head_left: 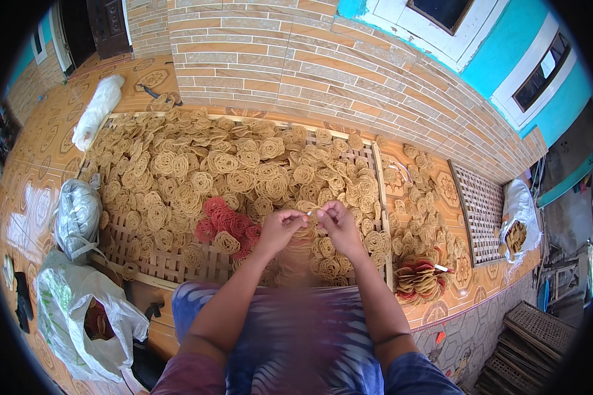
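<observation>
My left hand (282, 229) and my right hand (339, 227) come together in front of me, fingers pinched, over a big woven bamboo tray (201, 268). A tiny white piece (310, 213) shows at the left fingertips. A thin pale strand (315, 209) seems to run between the two hands; its kind is too small to tell. Below them hangs a blurred stack of tan and pinkish discs (296, 253), partly hidden. Tan, coiled, noodle-like round crackers (224, 162) cover the tray. A cluster of red crackers (229, 220) lies just left of my left hand.
Right of the tray sit loose crackers (415, 210) and a red-and-tan bundle (418, 280) with a white tag. A woven rack (484, 214) leans by a white sack (520, 214). Plastic bags (62, 289) stand at left. A brick-tiled wall (244, 59) bounds the far side.
</observation>
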The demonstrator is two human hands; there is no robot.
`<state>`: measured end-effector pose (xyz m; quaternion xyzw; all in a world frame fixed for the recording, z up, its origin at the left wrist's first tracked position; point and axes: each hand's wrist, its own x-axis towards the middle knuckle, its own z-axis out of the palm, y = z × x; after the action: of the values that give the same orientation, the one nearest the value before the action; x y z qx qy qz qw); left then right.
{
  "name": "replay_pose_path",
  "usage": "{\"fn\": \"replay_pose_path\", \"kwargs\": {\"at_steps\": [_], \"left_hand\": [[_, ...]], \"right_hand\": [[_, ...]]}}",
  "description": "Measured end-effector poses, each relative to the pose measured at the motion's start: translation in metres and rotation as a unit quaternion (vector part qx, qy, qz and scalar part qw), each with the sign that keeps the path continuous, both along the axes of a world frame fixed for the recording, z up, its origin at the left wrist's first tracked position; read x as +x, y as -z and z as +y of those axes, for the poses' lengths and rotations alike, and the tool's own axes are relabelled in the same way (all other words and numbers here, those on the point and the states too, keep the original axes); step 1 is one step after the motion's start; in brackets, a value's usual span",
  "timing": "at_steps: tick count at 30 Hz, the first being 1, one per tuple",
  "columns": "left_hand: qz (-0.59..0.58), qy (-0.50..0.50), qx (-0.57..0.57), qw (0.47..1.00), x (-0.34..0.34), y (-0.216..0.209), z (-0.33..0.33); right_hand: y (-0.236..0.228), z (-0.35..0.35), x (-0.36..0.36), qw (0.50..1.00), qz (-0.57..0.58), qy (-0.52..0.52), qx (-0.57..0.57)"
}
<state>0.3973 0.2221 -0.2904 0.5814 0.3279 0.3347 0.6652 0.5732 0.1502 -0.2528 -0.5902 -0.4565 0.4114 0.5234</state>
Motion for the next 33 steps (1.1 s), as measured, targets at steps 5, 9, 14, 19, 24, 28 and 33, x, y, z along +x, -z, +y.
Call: {"fn": "replay_pose_path", "kwargs": {"at_steps": [5, 9, 14, 19, 24, 28, 33], "left_hand": [[-0.005, -0.009, 0.007, 1.0, 0.001, 0.005, 0.001], [0.01, -0.017, 0.038, 0.999, 0.002, 0.012, 0.002], [0.08, -0.005, 0.12, 0.989, 0.0, 0.013, 0.004], [0.039, -0.108, 0.126, 0.985, 0.008, -0.003, -0.003], [0.047, -0.042, 0.279, 0.958, 0.003, -0.016, 0.001], [0.197, 0.002, 0.254, 0.947, 0.0, -0.007, 0.0], [0.069, -0.04, 0.109, 0.991, 0.0, 0.005, 0.008]], "right_hand": [[-0.004, 0.0, -0.003, 0.995, -0.095, -0.032, 0.03], [-0.009, 0.0, -0.006, 0.996, -0.076, -0.003, 0.051], [-0.021, -0.003, -0.008, 0.98, -0.188, 0.004, 0.059], [-0.031, -0.008, -0.01, 0.907, -0.406, 0.036, 0.103], [-0.027, -0.008, -0.009, 0.91, -0.402, 0.033, 0.097], [-0.001, 0.005, 0.009, 0.958, -0.259, 0.009, 0.125], [0.042, 0.006, 0.041, 0.849, -0.513, 0.13, -0.014]]}}
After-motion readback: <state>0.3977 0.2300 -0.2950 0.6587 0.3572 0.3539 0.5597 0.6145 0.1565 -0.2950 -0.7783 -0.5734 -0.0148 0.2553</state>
